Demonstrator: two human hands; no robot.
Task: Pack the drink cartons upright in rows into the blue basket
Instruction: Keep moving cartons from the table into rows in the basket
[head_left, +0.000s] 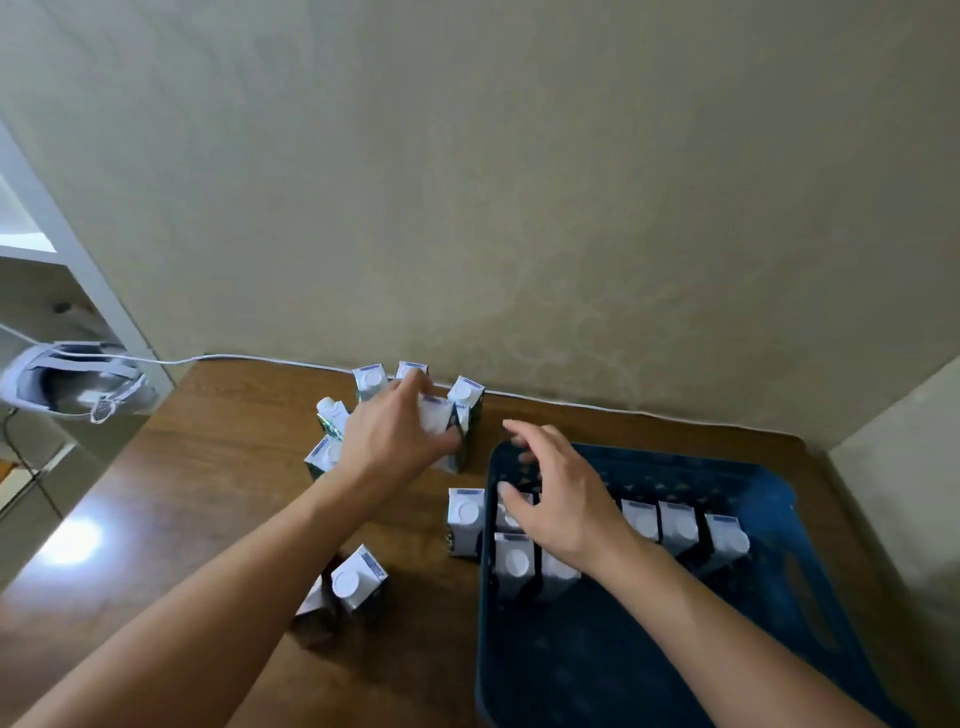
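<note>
With our left hand (387, 441) pinching a drink carton (435, 415) near the table's (208, 467) back edge, we should lift it straight, our spread right hand (558, 499) guiding it into the blue basket (769, 499).

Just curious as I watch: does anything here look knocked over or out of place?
Nothing spilled. One white drink carton left of the left hand leans tilted, and a face mask lies at the brown wooden table's edge.

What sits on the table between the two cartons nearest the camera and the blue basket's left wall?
Head view: one upright white-capped drink carton stands against the blue plastic basket, outside its left wall; otherwise bare brown wooden table.
</note>
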